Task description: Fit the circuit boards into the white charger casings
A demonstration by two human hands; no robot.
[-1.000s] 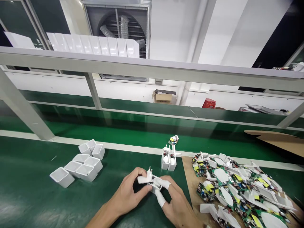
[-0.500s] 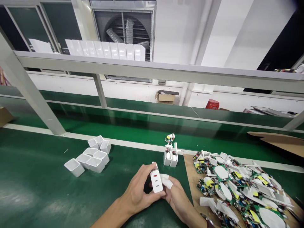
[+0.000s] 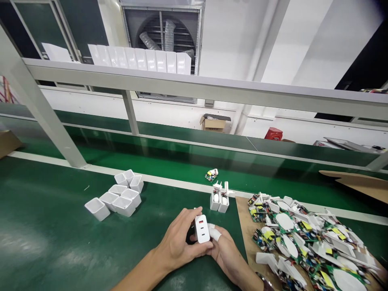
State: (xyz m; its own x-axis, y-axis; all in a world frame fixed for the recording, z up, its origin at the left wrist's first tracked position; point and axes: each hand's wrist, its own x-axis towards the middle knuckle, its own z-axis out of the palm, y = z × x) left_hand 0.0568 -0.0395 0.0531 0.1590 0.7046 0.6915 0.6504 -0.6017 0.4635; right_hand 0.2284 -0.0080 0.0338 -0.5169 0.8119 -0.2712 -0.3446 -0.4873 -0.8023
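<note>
A white charger [image 3: 202,229] with one red port and two dark slots on its face is held between both hands over the green table. My left hand [image 3: 178,238] is closed on it, fingers at the top and thumb along the lower edge. My right hand [image 3: 226,248], with white covers on its fingers, grips it from the right; part of that grip is hidden behind the charger. Beyond the hands stand two white housings [image 3: 215,203] with circuit parts sticking out of their tops. To the left, several open white housings [image 3: 123,206] sit in a cluster.
On the right, a brown board [image 3: 245,226] carries a heap of circuit boards [image 3: 287,238] with white and yellow parts. A single circuit board [image 3: 211,175] rides on the green conveyor belt [image 3: 169,161] behind. A grey metal frame [image 3: 182,83] crosses above the belt.
The single circuit board on the belt has shifted left relative to the housings. Both hands keep hold of the charger, which is turned slightly. The view has shifted a little.
</note>
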